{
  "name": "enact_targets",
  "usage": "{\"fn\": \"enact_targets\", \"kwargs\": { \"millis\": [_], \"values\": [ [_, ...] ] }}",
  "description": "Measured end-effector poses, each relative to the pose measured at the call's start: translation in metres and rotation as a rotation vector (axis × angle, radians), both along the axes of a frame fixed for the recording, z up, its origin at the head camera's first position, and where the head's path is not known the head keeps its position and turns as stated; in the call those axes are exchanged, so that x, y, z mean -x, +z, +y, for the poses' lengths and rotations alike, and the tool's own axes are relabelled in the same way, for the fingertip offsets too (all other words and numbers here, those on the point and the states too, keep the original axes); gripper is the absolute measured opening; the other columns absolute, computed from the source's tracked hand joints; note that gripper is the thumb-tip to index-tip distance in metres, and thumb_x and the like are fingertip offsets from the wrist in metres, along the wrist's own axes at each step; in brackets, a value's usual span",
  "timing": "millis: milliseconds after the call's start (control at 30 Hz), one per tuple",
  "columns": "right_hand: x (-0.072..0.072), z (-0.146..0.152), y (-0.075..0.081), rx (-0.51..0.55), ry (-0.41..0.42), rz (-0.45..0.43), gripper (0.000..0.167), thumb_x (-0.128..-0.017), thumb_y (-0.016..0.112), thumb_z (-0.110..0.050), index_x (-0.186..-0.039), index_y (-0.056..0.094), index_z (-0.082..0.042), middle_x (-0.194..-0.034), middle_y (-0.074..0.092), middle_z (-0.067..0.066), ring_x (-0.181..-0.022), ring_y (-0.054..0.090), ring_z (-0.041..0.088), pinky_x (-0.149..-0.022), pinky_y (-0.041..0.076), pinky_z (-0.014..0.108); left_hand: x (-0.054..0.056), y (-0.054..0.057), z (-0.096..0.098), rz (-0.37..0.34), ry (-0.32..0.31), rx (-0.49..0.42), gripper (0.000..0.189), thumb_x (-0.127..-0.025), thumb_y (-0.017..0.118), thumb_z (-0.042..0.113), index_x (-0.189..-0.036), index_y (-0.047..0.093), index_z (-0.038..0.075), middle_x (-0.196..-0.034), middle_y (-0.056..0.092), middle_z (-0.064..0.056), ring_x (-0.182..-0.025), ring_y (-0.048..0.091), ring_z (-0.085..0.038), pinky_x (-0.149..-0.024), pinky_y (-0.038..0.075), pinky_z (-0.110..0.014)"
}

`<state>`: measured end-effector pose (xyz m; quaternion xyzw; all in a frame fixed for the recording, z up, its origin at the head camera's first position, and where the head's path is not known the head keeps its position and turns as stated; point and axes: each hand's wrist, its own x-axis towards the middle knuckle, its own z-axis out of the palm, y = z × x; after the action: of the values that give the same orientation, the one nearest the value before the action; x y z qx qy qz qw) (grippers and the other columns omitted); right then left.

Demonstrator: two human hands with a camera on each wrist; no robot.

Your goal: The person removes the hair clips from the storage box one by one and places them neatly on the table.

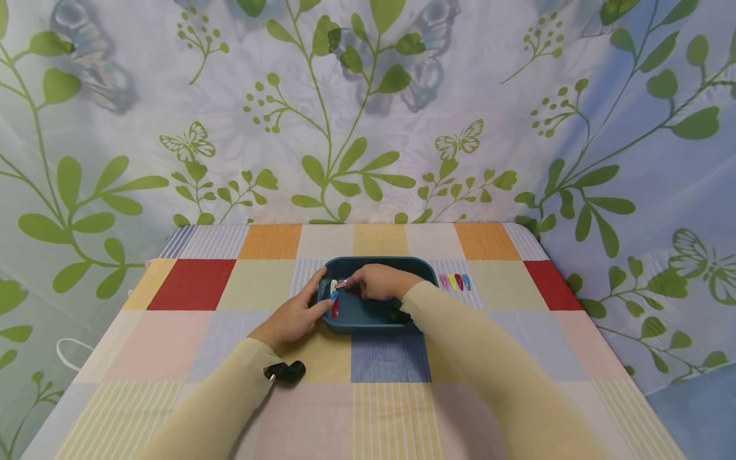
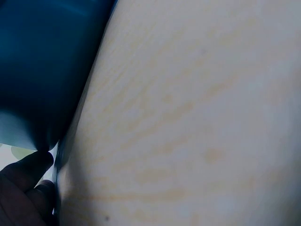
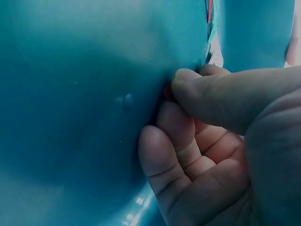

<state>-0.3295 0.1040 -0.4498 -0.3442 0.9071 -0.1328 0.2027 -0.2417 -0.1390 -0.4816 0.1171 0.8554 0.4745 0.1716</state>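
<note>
A dark blue tray (image 1: 374,328) stands on the table, and my left hand (image 1: 294,317) holds its left end, thumb over the rim. In the left wrist view, fingertips (image 2: 43,162) meet the tray's edge. My right hand (image 1: 382,282) reaches down inside, thumb and fingers pinched around a small red hair clip (image 3: 168,92), mostly hidden by the fingers. Close to these fingertips, at the tray's left side, lie a white clip (image 1: 333,286), a pink clip (image 1: 342,283), a blue clip (image 1: 335,295) and a red clip (image 1: 335,309).
Right of the tray, a row of snap hair clips lies on the cloth: pink (image 1: 444,282), yellow (image 1: 452,282), red (image 1: 459,282) and blue (image 1: 467,282). A patchwork cloth (image 1: 391,358) covers the table. Behind it hangs a leaf-patterned curtain (image 1: 368,115).
</note>
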Motion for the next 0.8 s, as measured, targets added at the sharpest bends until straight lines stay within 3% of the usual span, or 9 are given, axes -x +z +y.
{"fn": "enact_targets", "kwargs": {
  "millis": [200,267,367,533,633,700,767,800],
  "values": [
    [0.0007,0.0024,-0.001,0.053,-0.061,-0.037,0.034,-0.1,0.066,-0.004,-0.132,0.07,-0.014,-0.087,0.065,-0.001,-0.07,0.055,0.012,-0.066,0.045,0.024,-0.0001,0.0002,0.0006,-0.002,0.001,0.002,0.075,-0.109,0.055,0.043,-0.167,0.008,0.051,-0.071,0.047,-0.005,-0.054,0.047,-0.019,-0.059,0.043,-0.032],
    [0.001,0.0031,-0.0011,0.07,-0.076,-0.044,0.032,-0.1,0.068,-0.004,-0.13,0.069,-0.013,-0.083,0.064,0.0,-0.068,0.055,0.012,-0.064,0.045,0.024,0.0,0.0001,0.0007,0.009,0.006,0.01,0.075,-0.109,0.055,0.043,-0.167,0.009,0.049,-0.086,0.056,-0.007,-0.055,0.049,-0.019,-0.06,0.044,-0.032],
    [0.0011,0.0029,0.0,0.09,-0.092,-0.045,0.03,-0.099,0.069,-0.006,-0.128,0.068,-0.011,-0.082,0.065,-0.001,-0.068,0.055,0.011,-0.065,0.045,0.024,0.0006,-0.0002,0.0001,0.021,0.008,0.023,0.076,-0.108,0.056,0.044,-0.168,0.009,0.046,-0.1,0.058,-0.01,-0.057,0.051,-0.02,-0.061,0.044,-0.033],
    [0.0013,0.0027,0.0026,0.096,-0.125,-0.032,0.022,-0.097,0.073,-0.008,-0.119,0.067,-0.009,-0.087,0.067,0.0,-0.075,0.058,0.012,-0.072,0.049,0.026,0.0009,-0.0002,0.0002,0.012,0.011,0.021,0.076,-0.108,0.057,0.045,-0.167,0.01,0.048,-0.088,0.054,-0.011,-0.055,0.05,-0.02,-0.06,0.044,-0.033],
    [0.0017,0.0035,0.0032,0.091,-0.141,-0.034,0.015,-0.096,0.075,-0.01,-0.109,0.067,-0.01,-0.09,0.067,0.002,-0.077,0.06,0.014,-0.075,0.051,0.028,0.0013,-0.001,0.0,0.02,0.009,0.025,0.077,-0.108,0.057,0.044,-0.168,0.01,0.047,-0.111,0.061,-0.013,-0.057,0.051,-0.021,-0.061,0.044,-0.034],
    [0.002,0.0041,0.0033,0.09,-0.148,-0.039,0.011,-0.096,0.076,-0.011,-0.103,0.067,-0.011,-0.089,0.066,0.002,-0.076,0.061,0.014,-0.075,0.051,0.028,0.0014,-0.0015,-0.0002,0.027,0.01,0.028,0.077,-0.107,0.058,0.044,-0.168,0.01,0.046,-0.129,0.058,-0.013,-0.059,0.053,-0.021,-0.063,0.044,-0.034],
    [0.0022,0.005,0.0033,0.089,-0.154,-0.042,0.009,-0.095,0.076,-0.01,-0.098,0.067,-0.012,-0.087,0.066,0.001,-0.074,0.061,0.014,-0.073,0.051,0.027,0.0012,-0.0018,-0.0003,0.026,0.01,0.029,0.077,-0.108,0.057,0.043,-0.168,0.01,0.047,-0.129,0.058,-0.014,-0.059,0.053,-0.021,-0.063,0.044,-0.034],
    [0.0021,0.0054,0.0034,0.087,-0.155,-0.044,0.009,-0.095,0.076,-0.01,-0.095,0.067,-0.012,-0.085,0.066,0.0,-0.073,0.061,0.014,-0.071,0.051,0.027,0.0009,-0.0015,-0.0003,0.023,0.011,0.026,0.077,-0.108,0.057,0.043,-0.168,0.01,0.048,-0.121,0.059,-0.014,-0.059,0.053,-0.021,-0.063,0.044,-0.034]
  ]
}}
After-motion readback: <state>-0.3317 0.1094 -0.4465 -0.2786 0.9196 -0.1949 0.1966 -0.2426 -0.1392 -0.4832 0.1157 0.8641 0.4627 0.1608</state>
